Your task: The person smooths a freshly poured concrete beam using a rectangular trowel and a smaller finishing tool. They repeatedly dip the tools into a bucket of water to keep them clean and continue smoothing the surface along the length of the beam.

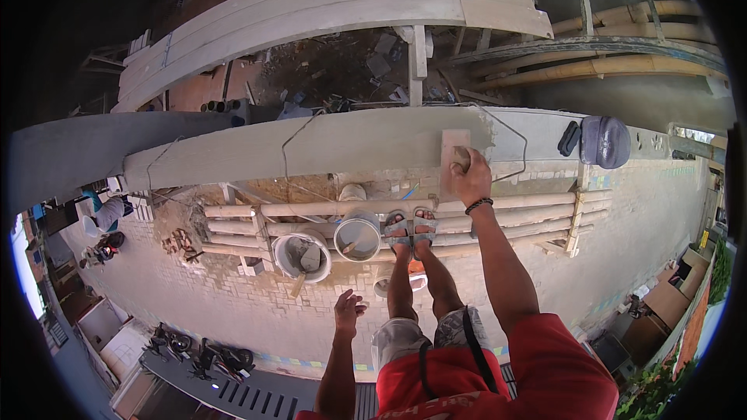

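My right hand is closed round the handle of a flat plastering float. The float's pale, reddish blade rests against the front and top edge of a long grey plastered beam, near a rough patch of plaster. My left hand hangs low in front of me with its fingers loosely apart, and nothing shows in it. Nearest to that hand is a bucket with grey mortar, a wooden handle leaning out of it. Beside that bucket stands a white bucket of greyish liquid with a stick in it.
I stand in sandals on bamboo poles high above a paved street. Bent wire clamps straddle the beam. A dark purplish container and a small black object sit on its right end. Parked motorcycles are below.
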The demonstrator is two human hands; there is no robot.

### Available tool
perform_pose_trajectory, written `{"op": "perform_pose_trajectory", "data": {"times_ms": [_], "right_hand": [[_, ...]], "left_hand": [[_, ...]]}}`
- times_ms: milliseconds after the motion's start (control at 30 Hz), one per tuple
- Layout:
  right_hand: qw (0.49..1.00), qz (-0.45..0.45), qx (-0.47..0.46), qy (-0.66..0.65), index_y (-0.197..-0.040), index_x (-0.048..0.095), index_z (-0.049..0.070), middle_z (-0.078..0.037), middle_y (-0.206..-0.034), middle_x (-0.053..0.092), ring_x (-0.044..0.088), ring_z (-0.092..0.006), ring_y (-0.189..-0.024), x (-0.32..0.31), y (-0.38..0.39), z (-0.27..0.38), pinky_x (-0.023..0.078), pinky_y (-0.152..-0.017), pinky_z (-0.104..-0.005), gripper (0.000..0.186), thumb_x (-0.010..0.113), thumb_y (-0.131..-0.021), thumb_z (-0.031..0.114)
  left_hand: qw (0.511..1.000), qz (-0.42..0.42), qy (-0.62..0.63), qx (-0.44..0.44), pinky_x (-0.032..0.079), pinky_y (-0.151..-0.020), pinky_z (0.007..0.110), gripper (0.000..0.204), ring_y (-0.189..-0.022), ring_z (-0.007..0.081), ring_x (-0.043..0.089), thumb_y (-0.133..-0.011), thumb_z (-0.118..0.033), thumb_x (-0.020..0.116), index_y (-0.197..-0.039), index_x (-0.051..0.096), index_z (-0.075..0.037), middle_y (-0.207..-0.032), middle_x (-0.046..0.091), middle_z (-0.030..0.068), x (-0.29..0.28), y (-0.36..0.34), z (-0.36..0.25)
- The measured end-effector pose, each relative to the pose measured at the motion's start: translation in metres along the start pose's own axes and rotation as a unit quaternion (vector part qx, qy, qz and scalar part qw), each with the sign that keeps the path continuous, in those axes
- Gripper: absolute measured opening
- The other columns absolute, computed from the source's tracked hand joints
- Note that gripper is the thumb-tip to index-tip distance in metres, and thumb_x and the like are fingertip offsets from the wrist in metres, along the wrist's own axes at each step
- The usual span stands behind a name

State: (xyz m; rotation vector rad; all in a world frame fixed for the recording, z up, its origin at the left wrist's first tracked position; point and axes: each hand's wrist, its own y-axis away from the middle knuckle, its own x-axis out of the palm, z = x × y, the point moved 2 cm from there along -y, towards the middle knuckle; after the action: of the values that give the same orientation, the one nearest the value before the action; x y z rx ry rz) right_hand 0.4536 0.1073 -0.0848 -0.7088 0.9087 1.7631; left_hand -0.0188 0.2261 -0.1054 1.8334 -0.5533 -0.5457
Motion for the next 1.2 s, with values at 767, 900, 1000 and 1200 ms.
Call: {"op": "perform_pose_trajectory", "data": {"times_ms": [767, 900, 1000, 1200], "right_hand": [[0.995, -0.05, 0.038, 0.08, -0.117, 0.056, -0.002, -0.023, -0.104, 0.065, 0.066, -0.0414, -0.096, 0.035, -0.057, -0.003, 0.054, -0.084, -0.0491, 0.048, 0.073, -0.078, 0.019], [0.997, 0.02, -0.06, 0.032, -0.107, 0.054, -0.003, -0.025, -0.107, 0.06, 0.063, -0.0437, -0.098, 0.124, -0.029, 0.13, 0.053, -0.086, -0.0489, 0.036, 0.067, -0.08, 0.017], [0.97, 0.19, -0.151, -0.013, -0.115, 0.056, -0.003, -0.026, -0.112, 0.061, 0.062, -0.0422, -0.105, 0.147, 0.005, 0.192, 0.053, -0.091, -0.0477, 0.042, 0.067, -0.08, 0.019], [0.999, -0.007, -0.037, -0.02, -0.119, 0.059, -0.002, -0.025, -0.11, 0.066, 0.064, -0.0424, -0.101, 0.041, -0.033, 0.07, 0.052, -0.09, -0.0485, 0.05, 0.073, -0.079, 0.023]], "left_hand": [[0.999, -0.016, 0.03, -0.008, 0.052, -0.06, 0.029, 0.042, -0.072, 0.019, 0.067, -0.099, -0.02, 0.053, -0.137, 0.047, -0.004, -0.106, 0.066, 0.0145, -0.001, 0.016, 0.027], [0.999, -0.023, -0.001, -0.035, 0.052, -0.06, 0.029, 0.042, -0.072, 0.0197, 0.068, -0.099, -0.02, 0.053, -0.138, 0.047, -0.004, -0.106, 0.066, 0.0148, -0.012, 0.016, 0.037], [0.998, -0.045, -0.01, -0.04, 0.053, -0.06, 0.029, 0.042, -0.071, 0.0199, 0.068, -0.099, -0.02, 0.054, -0.138, 0.047, -0.004, -0.106, 0.066, 0.0151, -0.018, 0.017, 0.042], [0.999, -0.034, 0.037, -0.005, 0.053, -0.06, 0.029, 0.042, -0.072, 0.0196, 0.068, -0.099, -0.02, 0.054, -0.137, 0.048, -0.004, -0.106, 0.066, 0.0148, -0.016, 0.019, 0.039]]}}
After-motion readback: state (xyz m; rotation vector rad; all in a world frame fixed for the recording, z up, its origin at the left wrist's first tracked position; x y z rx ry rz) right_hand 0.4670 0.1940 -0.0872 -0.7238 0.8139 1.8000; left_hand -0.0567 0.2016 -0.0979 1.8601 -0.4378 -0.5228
